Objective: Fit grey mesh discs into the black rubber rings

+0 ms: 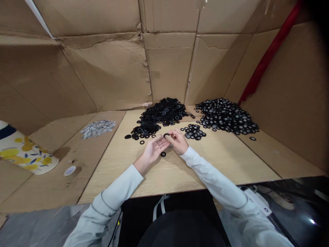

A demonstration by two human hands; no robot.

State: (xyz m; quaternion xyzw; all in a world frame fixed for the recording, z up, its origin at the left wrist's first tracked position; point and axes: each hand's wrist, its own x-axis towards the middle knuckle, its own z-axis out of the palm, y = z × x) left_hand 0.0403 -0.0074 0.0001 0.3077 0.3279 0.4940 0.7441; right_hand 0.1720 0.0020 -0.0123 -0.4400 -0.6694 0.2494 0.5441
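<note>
Above the middle of the board, my right hand [180, 141] pinches a black ring [166, 135] between thumb and fingers. My left hand [153, 148] is turned palm up just beside it, its fingers stretched out close under the ring; whether they touch it I cannot tell. One black ring with a pale centre [163, 154] lies on the board below my hands. Behind them rises a heap of black rings [164, 111], with a few loose ones in front. A small cluster of rings with pale centres [194, 132] lies right of my right hand.
At the back right spreads a large pile of pale-centred rings [226, 116]. Thin silvery discs [98, 128] lie at left. A small dark tool [190, 115] rests between the piles. A tape roll [70, 171] and a flowered cylinder [28, 151] stand left. Cardboard walls [169, 65] enclose the board.
</note>
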